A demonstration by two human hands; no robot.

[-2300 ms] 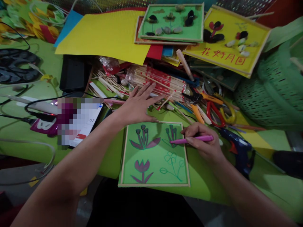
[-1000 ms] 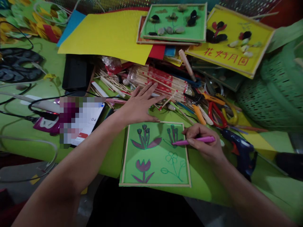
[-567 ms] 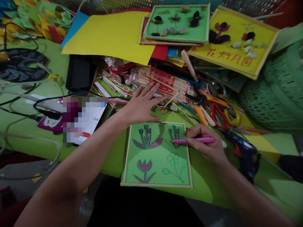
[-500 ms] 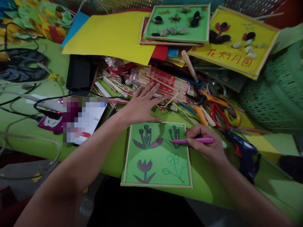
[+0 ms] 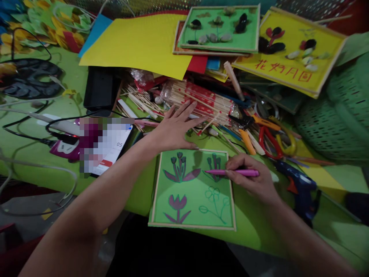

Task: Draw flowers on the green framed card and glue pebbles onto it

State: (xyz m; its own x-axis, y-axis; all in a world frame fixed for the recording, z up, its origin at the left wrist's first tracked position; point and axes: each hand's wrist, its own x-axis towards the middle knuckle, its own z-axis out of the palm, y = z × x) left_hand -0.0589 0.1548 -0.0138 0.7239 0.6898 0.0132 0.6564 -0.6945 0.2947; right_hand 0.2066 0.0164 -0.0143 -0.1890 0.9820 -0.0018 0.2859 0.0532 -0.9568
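Observation:
A pink felt-tip pen [image 5: 243, 172] is gripped in my right hand [image 5: 251, 179], its tip at a leaf of the upper right flower drawing. Under it lies a green picture board [image 5: 191, 196] framed with thin wooden sticks. Three of its flower drawings have purple filling at least in part; the lower right flower [image 5: 213, 200] is only a green outline. My left hand [image 5: 179, 129] spreads its fingers beyond the board's far edge, the thumb near the top stick and the fingertips over loose sticks.
A phone [image 5: 111, 150] and a purple power strip [image 5: 67, 148] lie left. Bundled wooden sticks [image 5: 198, 96] lie behind. Red-handled pliers [image 5: 269, 142], a blue glue gun [image 5: 298, 188] and a green basket [image 5: 337, 111] stand right. Framed stone pictures [image 5: 219, 29] and yellow sheets [image 5: 135, 44] are at the back.
The pen tip has shifted slightly left, onto the left leaf of the upper right flower. My left hand stays spread in the same place. The whole view has moved slightly.

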